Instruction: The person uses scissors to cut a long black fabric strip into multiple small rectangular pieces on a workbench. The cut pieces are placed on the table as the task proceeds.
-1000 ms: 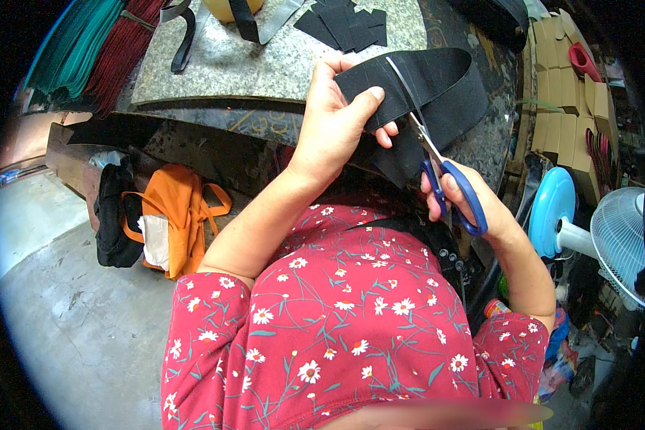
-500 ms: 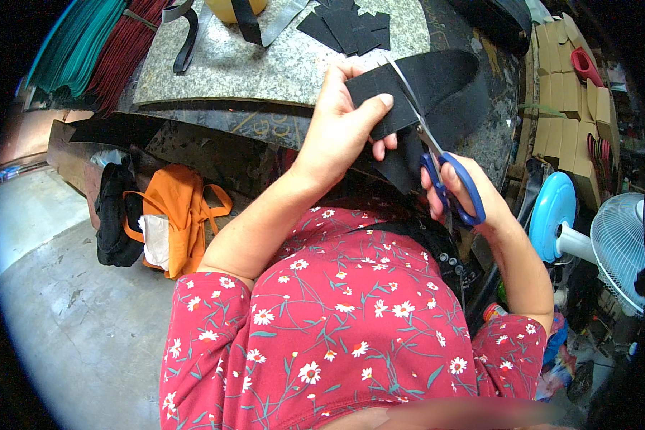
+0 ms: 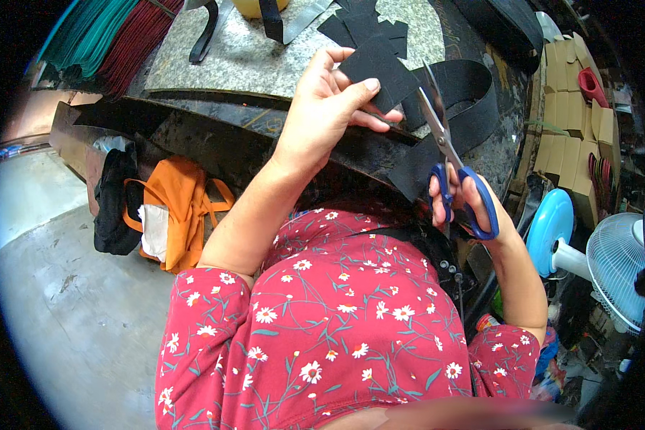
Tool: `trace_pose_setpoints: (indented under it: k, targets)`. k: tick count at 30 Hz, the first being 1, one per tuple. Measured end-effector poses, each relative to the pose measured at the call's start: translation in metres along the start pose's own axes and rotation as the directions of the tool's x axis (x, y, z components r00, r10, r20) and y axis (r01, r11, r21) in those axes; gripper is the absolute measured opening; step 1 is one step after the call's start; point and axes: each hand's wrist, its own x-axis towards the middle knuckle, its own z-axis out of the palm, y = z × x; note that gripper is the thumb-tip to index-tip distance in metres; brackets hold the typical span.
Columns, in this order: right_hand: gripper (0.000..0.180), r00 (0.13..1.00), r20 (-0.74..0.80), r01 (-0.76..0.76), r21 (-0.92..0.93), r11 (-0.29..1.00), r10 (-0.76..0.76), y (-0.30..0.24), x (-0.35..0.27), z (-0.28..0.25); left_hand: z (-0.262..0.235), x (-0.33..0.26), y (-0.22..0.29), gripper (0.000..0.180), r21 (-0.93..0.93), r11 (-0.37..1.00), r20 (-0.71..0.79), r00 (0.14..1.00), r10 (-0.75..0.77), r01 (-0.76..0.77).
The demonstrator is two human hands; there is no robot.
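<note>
My left hand [image 3: 328, 107] pinches a small cut piece of black material [image 3: 378, 66] between thumb and fingers, held above the table edge. My right hand [image 3: 460, 202] grips blue-handled scissors [image 3: 451, 168], whose blades point up and away toward that piece. A long black strip [image 3: 457, 118] of the same material lies curved under the scissors and hangs over the table edge toward my lap.
A speckled stone slab [image 3: 251, 54] on the dark table carries more black offcuts [image 3: 365, 21]. Green and red cord bundles [image 3: 122, 36] lie at far left. An orange bag [image 3: 183, 211] sits on the floor left, with stacked cardboard pieces [image 3: 573, 122] and a blue fan [image 3: 609, 258] right.
A small piece has come off the strip and my left hand has lifted it up and away. The scissors moved slightly upward with my right hand.
</note>
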Motion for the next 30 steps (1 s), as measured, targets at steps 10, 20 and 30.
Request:
trace_pose_setpoints:
  k: [10, 20, 30]
  targets:
    - [0.018, 1.000, -0.001, 0.013, -0.137, 0.990, -0.013, -0.008, -0.002, 0.013, 0.012, 0.000, -0.005, 0.042, 0.021, 0.999, -0.015, 0.999, 0.045, -0.044]
    - [0.026, 0.999, 0.048, 0.005, -0.205, 0.979, 0.005, -0.009, 0.003, 0.007, 0.017, -0.005, -0.005, 0.039, -0.022, 1.000, 0.006, 1.000, -0.001, 0.001]
    - [0.033, 0.999, 0.023, 0.038, -0.029, 0.999, -0.037, -0.005, 0.000, 0.013, 0.017, -0.007, -0.002, 0.039, -0.039, 0.999, -0.001, 1.000, -0.007, 0.007]
